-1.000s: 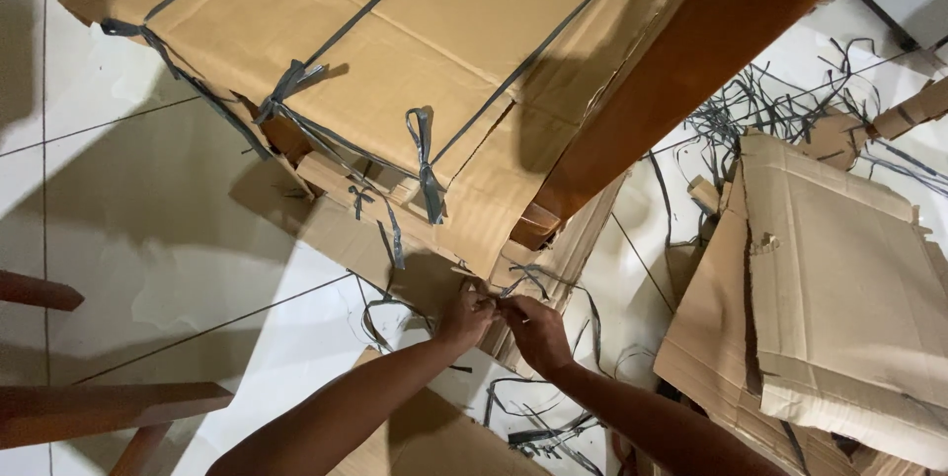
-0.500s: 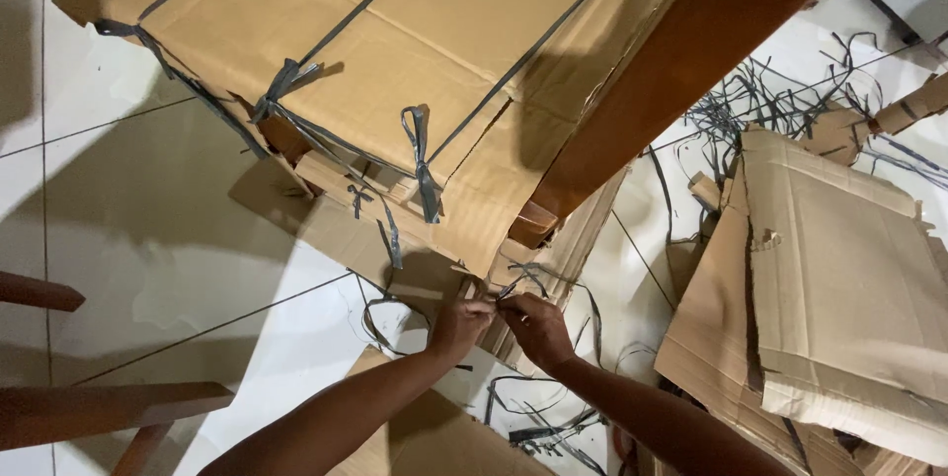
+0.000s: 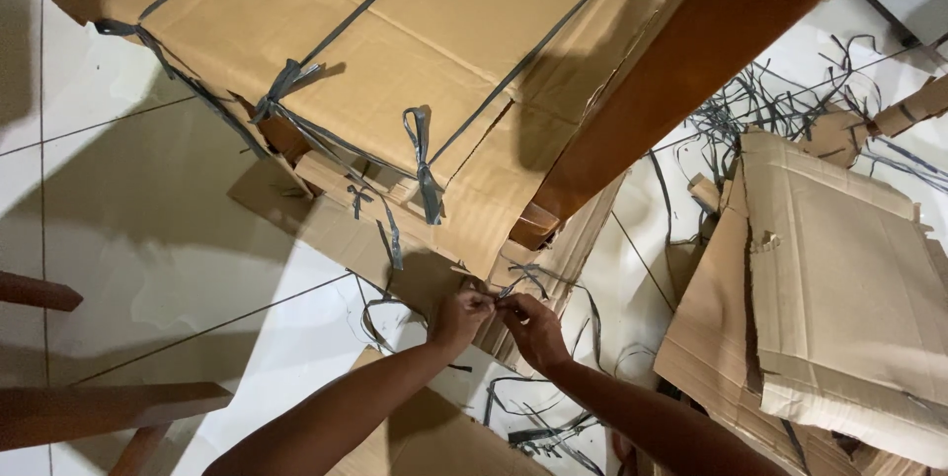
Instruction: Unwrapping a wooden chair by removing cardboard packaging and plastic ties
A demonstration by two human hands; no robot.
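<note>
- Both hands meet at the middle of the view: the left hand and the right hand each pinch an end of a thin grey strap between thumb and fingertips, so each grip is clamped on it, the two almost touching.
- That strap lies just below the lower edge of the bundle, a big stack of flattened brown cardboard bound by several grey straps with knots standing up on its top face.
- One such knot sits on the near face, just above the hands; another is farther left.
- By its look the strap is light, narrow and limp; it bends freely and would slip through loose fingers, so a tight pinch close to the ends seems the best hold. I judge it tough enough to take a pull.
- The bundle looks heavy and stiff as a whole, though its edges are soft and would crush or tear; the straps seem the surest places to hold it.
- It leans on a brown wooden board that runs to the upper right.
- More flat cardboard lies on the right, with loose strap offcuts strewn behind it over the white tiled floor.
- Wooden rails show at the lower left.
</note>
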